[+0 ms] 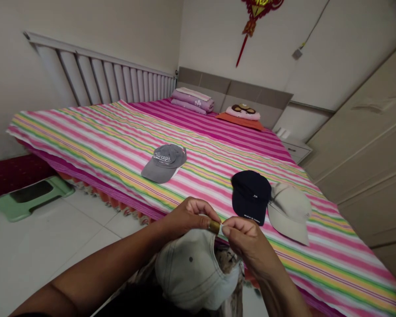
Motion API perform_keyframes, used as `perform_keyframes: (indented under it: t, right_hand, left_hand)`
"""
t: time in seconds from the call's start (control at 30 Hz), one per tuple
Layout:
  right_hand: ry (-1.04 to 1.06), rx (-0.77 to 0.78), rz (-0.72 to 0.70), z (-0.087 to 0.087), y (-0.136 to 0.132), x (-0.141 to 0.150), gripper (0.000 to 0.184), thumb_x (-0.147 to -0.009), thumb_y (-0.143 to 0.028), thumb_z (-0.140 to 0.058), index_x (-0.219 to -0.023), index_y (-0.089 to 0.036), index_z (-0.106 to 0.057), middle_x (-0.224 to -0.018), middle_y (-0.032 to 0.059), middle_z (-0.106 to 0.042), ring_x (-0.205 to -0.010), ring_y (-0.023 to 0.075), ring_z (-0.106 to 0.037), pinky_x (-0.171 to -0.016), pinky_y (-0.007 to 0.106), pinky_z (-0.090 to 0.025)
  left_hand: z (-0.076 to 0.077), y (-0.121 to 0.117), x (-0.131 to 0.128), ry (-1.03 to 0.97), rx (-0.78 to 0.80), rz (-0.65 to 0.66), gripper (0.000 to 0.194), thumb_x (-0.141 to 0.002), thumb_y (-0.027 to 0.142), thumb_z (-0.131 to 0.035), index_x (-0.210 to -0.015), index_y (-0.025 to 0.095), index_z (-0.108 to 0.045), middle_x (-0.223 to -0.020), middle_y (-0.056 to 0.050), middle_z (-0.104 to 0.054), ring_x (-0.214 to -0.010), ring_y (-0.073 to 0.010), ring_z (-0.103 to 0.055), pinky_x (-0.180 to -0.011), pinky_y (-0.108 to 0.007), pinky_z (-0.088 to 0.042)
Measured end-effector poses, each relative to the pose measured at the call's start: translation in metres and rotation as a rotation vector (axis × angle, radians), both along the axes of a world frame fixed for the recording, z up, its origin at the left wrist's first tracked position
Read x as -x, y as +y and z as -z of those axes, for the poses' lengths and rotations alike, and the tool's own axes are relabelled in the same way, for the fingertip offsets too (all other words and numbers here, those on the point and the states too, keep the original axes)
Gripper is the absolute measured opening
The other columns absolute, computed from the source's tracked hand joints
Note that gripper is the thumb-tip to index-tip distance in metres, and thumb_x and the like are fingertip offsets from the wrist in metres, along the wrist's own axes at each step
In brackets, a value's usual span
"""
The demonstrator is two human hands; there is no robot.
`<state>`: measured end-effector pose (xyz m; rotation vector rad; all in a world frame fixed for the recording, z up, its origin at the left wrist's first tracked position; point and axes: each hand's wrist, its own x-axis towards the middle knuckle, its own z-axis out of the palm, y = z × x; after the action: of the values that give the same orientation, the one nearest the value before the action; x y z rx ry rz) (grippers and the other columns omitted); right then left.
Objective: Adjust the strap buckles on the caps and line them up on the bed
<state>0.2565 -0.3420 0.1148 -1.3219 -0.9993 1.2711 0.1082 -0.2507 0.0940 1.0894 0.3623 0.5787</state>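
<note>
A pale baseball cap [193, 268] hangs in front of me, with the opening at its back facing right. My left hand [193, 215] pinches its strap beside a brass-coloured buckle [214, 227]. On the other side of the buckle, my right hand [246, 235] grips the pale strap end [221, 230] between thumb and fingers. Beyond my hands, a grey cap [165, 163] with white lettering lies on the bed. A navy cap [251, 196] and a beige cap [290, 211] lie side by side to the right, their edges touching.
The bed has a striped sheet [95, 141] over it. Folded purple bedding [193, 100] and a pink pillow [242, 112] are near the headboard [244, 90]. A green stool [33, 198] stands on the floor at left. A wardrobe [366, 145] is at right.
</note>
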Motion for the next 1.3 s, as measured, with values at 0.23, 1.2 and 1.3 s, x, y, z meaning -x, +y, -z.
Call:
perform_keyframes:
  t: [0.23,1.2,1.3]
  right_hand:
    - [0.02,-0.031,0.048,0.005,0.0,0.0,0.026,-0.063,-0.037,-0.066,-0.058,-0.013,-0.058,-0.039,-0.0081,-0.032,-0.037,0.0036,-0.021,-0.036,0.021,-0.01]
    - [0.096,-0.052,0.135,0.002,-0.005,0.007,0.027,-0.062,-0.038,-0.067,-0.055,-0.015,-0.054,-0.038,-0.009,-0.031,-0.037,0.0037,-0.019,-0.038,0.021,-0.011]
    - [0.163,-0.05,0.183,0.003,-0.005,0.012,0.027,-0.06,-0.038,-0.069,-0.055,-0.016,-0.054,-0.037,-0.0096,-0.031,-0.036,0.0033,-0.019,-0.037,0.02,-0.01]
  left_hand:
    - [-0.001,0.001,0.002,0.004,-0.125,-0.003,0.019,-0.061,0.026,-0.07,-0.074,0.012,-0.067,-0.07,-0.004,-0.064,-0.062,-0.01,-0.055,-0.06,-0.02,-0.041]
    - [-0.017,-0.001,0.011,-0.082,-1.023,-0.185,0.025,-0.069,0.018,-0.065,-0.094,0.012,-0.066,-0.08,-0.009,-0.062,-0.074,-0.0142,-0.058,-0.065,-0.024,-0.047]
    - [-0.017,-0.002,0.01,-0.082,-1.011,-0.191,0.025,-0.069,0.018,-0.065,-0.093,0.012,-0.066,-0.08,-0.009,-0.062,-0.074,-0.0144,-0.058,-0.065,-0.024,-0.047]
